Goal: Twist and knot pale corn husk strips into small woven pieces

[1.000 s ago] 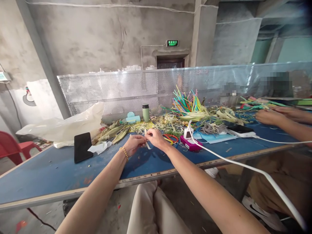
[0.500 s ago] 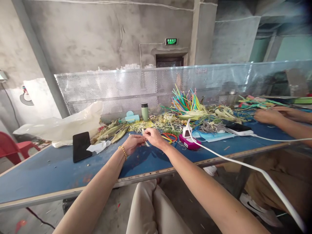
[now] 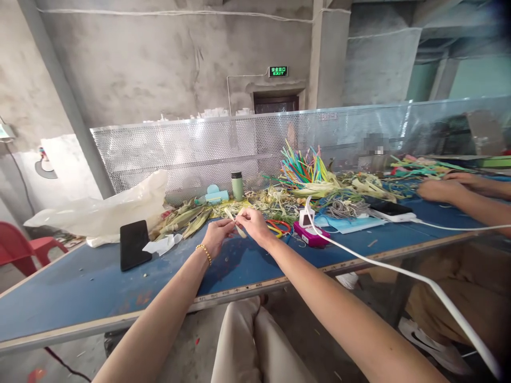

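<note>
Both my hands meet above the blue table [image 3: 80,287], pinching a short pale strip of husk [image 3: 233,221] between them. My left hand [image 3: 217,235], with a gold bead bracelet on its wrist, has its fingers closed on the strip's lower part. My right hand [image 3: 253,224] pinches the strip from the right. The strip sticks out tilted up to the left. Just behind my hands lie dried corn husks [image 3: 187,218] and red and yellow loops [image 3: 279,226].
A black phone [image 3: 133,244] and crumpled white paper [image 3: 163,244] lie to the left, by a large plastic bag [image 3: 112,207]. A magenta device [image 3: 311,234] with a white cable [image 3: 399,271], coloured strips [image 3: 303,167], a green bottle [image 3: 238,185] and a mesh screen [image 3: 199,149] stand behind. Another person's hands [image 3: 437,189] rest at the right.
The strip has turned in my fingers and now tilts up to the left. Both hands stay together in about the same place; the view has shifted slightly.
</note>
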Demonstrator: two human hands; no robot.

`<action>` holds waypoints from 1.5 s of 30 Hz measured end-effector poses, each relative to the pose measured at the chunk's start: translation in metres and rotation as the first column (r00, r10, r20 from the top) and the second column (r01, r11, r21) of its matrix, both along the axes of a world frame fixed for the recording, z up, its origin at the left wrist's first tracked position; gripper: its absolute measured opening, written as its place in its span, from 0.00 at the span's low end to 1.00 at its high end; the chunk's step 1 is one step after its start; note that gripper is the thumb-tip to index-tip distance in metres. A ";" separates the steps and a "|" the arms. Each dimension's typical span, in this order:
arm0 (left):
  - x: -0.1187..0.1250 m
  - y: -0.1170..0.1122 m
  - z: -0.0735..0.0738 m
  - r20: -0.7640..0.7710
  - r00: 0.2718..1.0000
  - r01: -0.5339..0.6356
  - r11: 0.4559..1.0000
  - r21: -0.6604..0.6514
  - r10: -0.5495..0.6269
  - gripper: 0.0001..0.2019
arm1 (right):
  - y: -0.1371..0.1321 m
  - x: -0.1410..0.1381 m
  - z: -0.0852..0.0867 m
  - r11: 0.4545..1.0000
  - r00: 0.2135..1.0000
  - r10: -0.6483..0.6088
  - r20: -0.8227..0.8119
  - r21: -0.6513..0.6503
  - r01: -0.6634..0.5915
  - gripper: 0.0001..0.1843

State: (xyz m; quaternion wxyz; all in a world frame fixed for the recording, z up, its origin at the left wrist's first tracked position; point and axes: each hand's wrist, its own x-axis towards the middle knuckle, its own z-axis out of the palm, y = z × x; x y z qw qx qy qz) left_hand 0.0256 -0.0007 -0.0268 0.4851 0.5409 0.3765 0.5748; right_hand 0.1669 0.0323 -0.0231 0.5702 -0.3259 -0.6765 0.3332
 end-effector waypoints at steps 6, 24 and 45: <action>0.001 -0.003 0.001 -0.089 0.995 0.056 0.998 0.025 -0.054 0.11 | -0.006 0.008 0.008 0.993 0.987 -0.120 0.107 -0.003 0.121 0.19; 0.003 -0.007 0.002 0.033 0.980 0.201 0.975 -0.094 -0.198 0.13 | -0.005 0.006 0.006 0.998 0.992 -0.051 0.111 0.044 0.046 0.15; 0.001 -0.005 0.006 0.111 0.977 0.193 0.977 -0.095 -0.182 0.09 | -0.002 0.010 0.005 0.998 0.999 -0.018 -0.038 -0.055 0.015 0.16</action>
